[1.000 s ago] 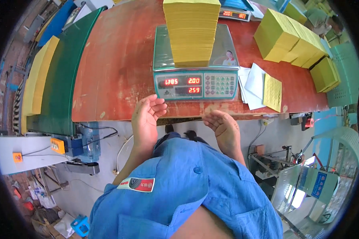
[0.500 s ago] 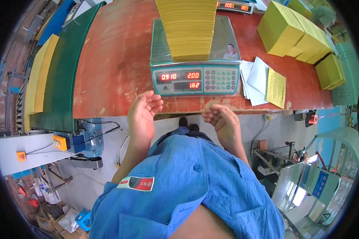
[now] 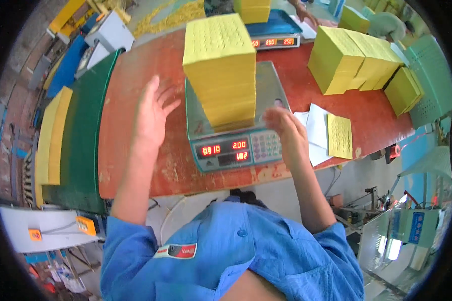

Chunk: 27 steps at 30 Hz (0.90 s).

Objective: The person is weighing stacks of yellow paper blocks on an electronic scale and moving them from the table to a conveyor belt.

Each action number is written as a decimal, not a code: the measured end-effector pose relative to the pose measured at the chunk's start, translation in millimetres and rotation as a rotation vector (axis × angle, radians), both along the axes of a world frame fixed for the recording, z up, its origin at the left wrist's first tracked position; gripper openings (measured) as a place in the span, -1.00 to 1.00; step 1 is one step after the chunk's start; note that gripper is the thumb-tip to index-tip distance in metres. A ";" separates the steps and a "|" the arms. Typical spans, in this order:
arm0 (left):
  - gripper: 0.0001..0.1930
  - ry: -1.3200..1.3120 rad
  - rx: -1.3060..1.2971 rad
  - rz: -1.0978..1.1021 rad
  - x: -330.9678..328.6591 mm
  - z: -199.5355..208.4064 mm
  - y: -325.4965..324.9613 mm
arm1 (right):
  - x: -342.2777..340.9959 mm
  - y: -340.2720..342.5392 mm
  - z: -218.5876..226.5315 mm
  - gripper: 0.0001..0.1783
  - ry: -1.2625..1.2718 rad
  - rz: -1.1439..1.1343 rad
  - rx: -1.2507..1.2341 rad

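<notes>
A tall stack of yellow paper sheets (image 3: pixel 223 75) stands on the metal pan of a digital scale (image 3: pixel 201 163) with lit red figures. Its top sheet shows rows of small embossed marks. My left hand (image 3: pixel 154 113) is raised left of the stack, fingers apart and empty. To the right of the stack, over the scale's right side, my right hand (image 3: pixel 289 128) hovers with fingers loosely spread and a little blurred. Neither hand touches the paper.
Beside the scale lie white sheets (image 3: pixel 317 131) and a thin yellow pad (image 3: pixel 339 136). Yellow paper blocks (image 3: pixel 334 60) line the right of the red table (image 3: pixel 145 175). Behind is a second scale (image 3: pixel 281 25), near another person's hand (image 3: pixel 306 12). A green belt surface (image 3: pixel 80 145) runs along the left.
Both my hands have moved forward and up from the table's near edge to either side of the paper stack. The view has shifted, showing the stack's top and the second scale.
</notes>
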<state>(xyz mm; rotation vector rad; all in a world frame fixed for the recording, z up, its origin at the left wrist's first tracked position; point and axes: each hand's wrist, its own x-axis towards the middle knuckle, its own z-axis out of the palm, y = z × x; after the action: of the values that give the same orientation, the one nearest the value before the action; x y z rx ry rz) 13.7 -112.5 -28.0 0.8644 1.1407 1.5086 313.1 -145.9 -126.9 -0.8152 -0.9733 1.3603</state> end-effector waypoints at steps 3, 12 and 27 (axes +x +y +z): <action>-0.37 0.165 -0.086 -0.241 9.3 28.4 58.3 | -17.1 61.5 3.5 -0.53 -0.177 -0.118 0.075; -0.42 0.180 -0.306 -0.610 -23.6 45.2 81.9 | -93.8 1.1 -16.5 -0.40 -0.460 -0.271 0.246; -0.46 0.164 -0.386 -0.780 -30.5 40.5 84.7 | -92.8 -41.5 -77.5 -0.63 0.523 0.285 -0.399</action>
<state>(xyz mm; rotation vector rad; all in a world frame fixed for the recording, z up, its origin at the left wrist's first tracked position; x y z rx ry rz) -16.8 -27.8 12.5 1.0094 0.9915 0.5681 220.3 -187.4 -204.4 -0.5694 -0.4182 1.9308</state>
